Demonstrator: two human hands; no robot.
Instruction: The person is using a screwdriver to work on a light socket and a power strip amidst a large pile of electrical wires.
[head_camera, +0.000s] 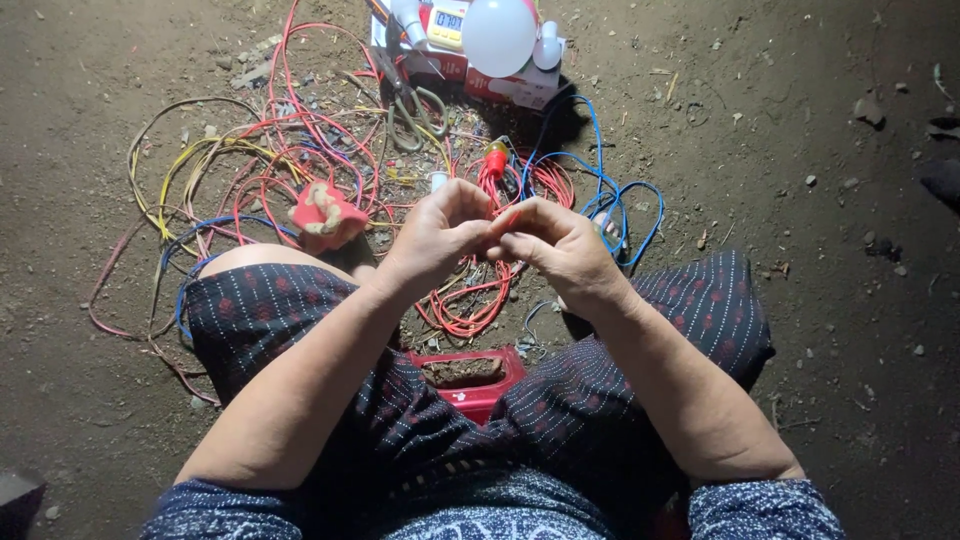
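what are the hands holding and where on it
Both hands, left and right, pinch a thin red wire between their fingertips, near its end; the exact spot is hidden by the fingers.

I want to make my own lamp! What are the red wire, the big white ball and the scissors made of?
The red wire looks plastic-coated: smooth, bright and bendy in loops; any metal inside is hidden. Both hands, left hand and right hand, pinch it. The white bulb seems frosted plastic or glass, matte and glowing. The scissors look like dull grey metal.
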